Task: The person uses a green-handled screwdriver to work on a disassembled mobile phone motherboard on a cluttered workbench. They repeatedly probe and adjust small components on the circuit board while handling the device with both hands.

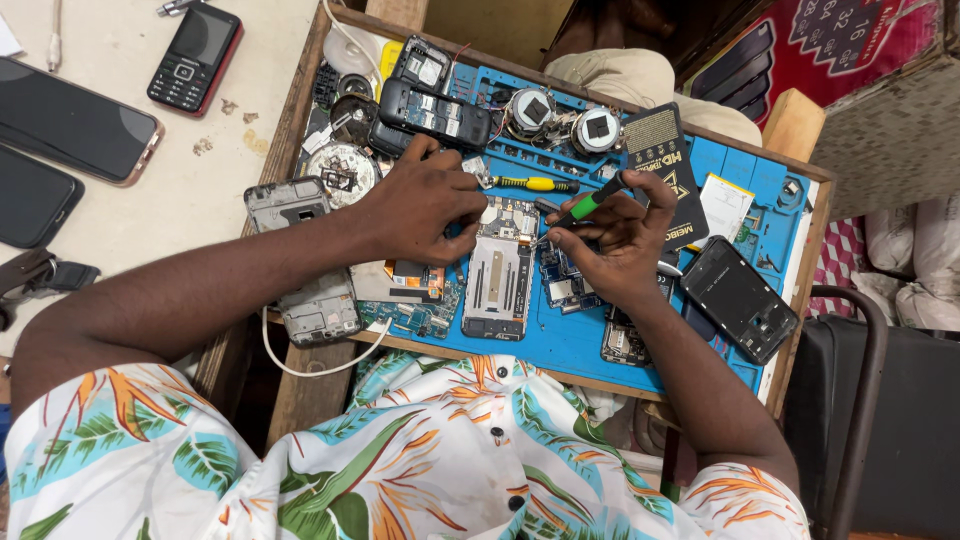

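An opened phone body (498, 272) with its circuit board exposed lies upright in the middle of a blue repair mat (560, 345). My left hand (425, 203) presses on the phone's top left corner, fingers curled over it. My right hand (617, 240) grips a green-handled screwdriver (586, 205), its tip pointing down-left at the phone's upper right edge. A yellow-handled screwdriver (532, 184) lies on the mat just above the phone, between my two hands.
Loose circuit boards (562, 285), phone frames (320, 305), a black phone back (738, 298) and round parts (596, 128) crowd the mat. A black card (660, 150) lies at the right. Left of the tray are a small keypad phone (194, 56) and two smartphones (75, 125). A white cable (320, 365) hangs off the front.
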